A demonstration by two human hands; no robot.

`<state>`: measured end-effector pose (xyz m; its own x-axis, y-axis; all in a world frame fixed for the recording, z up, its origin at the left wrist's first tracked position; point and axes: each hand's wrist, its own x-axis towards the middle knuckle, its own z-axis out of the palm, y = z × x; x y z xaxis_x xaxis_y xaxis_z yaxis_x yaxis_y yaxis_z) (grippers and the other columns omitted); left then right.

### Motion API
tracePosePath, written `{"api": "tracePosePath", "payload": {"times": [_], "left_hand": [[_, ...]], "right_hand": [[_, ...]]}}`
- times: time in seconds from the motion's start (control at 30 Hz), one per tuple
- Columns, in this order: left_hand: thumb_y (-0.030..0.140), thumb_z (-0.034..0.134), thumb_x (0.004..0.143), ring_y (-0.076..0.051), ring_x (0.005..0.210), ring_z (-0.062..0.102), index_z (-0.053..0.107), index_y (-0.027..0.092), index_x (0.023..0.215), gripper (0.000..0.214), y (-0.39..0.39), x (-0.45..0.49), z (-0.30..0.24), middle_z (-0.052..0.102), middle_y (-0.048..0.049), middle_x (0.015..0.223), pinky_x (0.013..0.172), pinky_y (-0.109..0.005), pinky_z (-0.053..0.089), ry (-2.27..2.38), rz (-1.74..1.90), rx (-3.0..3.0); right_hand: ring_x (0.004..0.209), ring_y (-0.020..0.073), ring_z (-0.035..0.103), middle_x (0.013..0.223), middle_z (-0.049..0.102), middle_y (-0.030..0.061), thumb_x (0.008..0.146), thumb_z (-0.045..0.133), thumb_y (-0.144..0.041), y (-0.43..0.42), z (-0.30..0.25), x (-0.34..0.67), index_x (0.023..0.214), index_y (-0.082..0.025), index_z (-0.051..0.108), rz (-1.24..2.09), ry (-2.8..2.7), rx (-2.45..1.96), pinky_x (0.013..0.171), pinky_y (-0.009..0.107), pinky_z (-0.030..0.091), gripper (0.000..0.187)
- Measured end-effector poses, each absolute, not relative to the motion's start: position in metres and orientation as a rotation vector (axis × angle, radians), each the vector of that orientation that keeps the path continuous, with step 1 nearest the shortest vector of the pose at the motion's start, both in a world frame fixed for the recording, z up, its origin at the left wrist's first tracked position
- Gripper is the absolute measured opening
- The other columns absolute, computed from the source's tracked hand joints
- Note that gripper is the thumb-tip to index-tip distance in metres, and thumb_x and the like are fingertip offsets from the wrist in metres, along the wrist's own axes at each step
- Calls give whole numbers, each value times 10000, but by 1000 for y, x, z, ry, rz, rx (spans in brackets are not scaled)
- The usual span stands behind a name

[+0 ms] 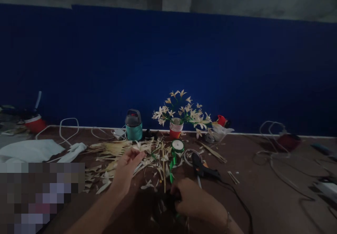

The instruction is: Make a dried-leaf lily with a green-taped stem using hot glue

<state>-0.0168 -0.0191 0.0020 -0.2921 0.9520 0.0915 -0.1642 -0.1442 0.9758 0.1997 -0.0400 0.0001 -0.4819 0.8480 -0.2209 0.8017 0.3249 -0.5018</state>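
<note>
My left hand [127, 169] is pinched on a pale flower [139, 146] with pointed petals, held above the littered table. My right hand [188, 196] is closed, low and nearer to me; its fingertips are in shadow beside a dark object, and what they hold is hidden. Just beyond it, a green tape strip [172, 167] runs down from a white-centred green tape roll [178, 145]. A thin stick [163, 170] lies between my hands. Pale husk-like pieces [113, 149] are strewn around the left hand.
Finished-looking pale flowers [184, 112] stand in a red-and-white cup [176, 128] at the back. A black glue gun [205, 169] with a cord lies right of my right hand. Further off are a teal container [133, 127], white cloth [28, 149] and loose cables [273, 153].
</note>
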Motion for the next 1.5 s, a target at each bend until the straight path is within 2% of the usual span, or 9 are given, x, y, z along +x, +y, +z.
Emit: {"api": "tracePosePath", "payload": {"times": [0.3,0.53,0.6,0.73,0.87,0.97,1.17,1.37,1.5], "left_hand": [[317,768,511,-118,663,547,572,163,659,290,-18,-82,40,599,20,661,606,-212,412,1182,1896,850],[340,677,628,-107,581,494,565,155,683,224,-27,-106,41,537,25,608,565,-216,386,1368,1676,1118],[353,632,663,-118,578,498,571,166,701,200,-27,-108,39,539,27,607,572,-226,387,1503,1557,1269],[348,546,707,-151,521,513,591,189,707,165,-39,-113,30,592,4,636,541,-256,371,1818,899,1645],[264,462,734,-218,752,592,602,210,748,151,-58,-118,10,654,-37,786,650,-274,373,1960,550,1858],[217,433,725,-212,724,604,585,203,769,159,-62,-119,0,660,-35,752,637,-261,370,1980,408,1893],[249,432,730,-206,719,606,576,201,740,152,-55,-115,2,659,-23,724,650,-266,387,1957,516,1894],[278,493,725,-190,685,587,594,209,732,122,-31,-79,16,642,0,699,649,-262,409,1707,916,1793],[324,553,703,-187,655,580,583,185,698,142,6,-27,7,625,-14,649,630,-268,428,1433,1173,1640]], "right_hand": [[601,143,554,682,646,38,623,499,-130,-22,3,199,823,-148,641,736,-2331,-1611,514,204,328,246],[610,150,563,682,646,31,618,504,-128,-23,-12,193,833,-167,646,705,-2396,-1585,547,213,345,261],[610,149,558,688,647,24,617,506,-136,-25,-15,191,841,-178,643,717,-2426,-1546,558,219,345,266],[650,149,554,753,649,24,597,500,-128,-29,-16,191,801,-187,631,723,-2484,-1459,588,223,343,249],[718,160,557,797,648,31,603,487,-124,-29,-19,191,788,-193,619,713,-2508,-1447,623,226,347,237],[775,172,558,817,649,36,596,491,-118,-29,-22,191,789,-194,614,703,-2516,-1449,655,231,351,242],[806,174,563,841,649,36,606,500,-131,-29,-25,190,804,-197,613,702,-2483,-1433,680,227,359,237],[796,179,587,845,668,37,634,521,-157,-35,-29,183,836,-199,637,711,-2484,-1465,673,227,372,236],[862,187,598,894,676,47,697,499,-170,-40,-25,177,891,-202,663,698,-2494,-1398,745,230,388,256]]}}
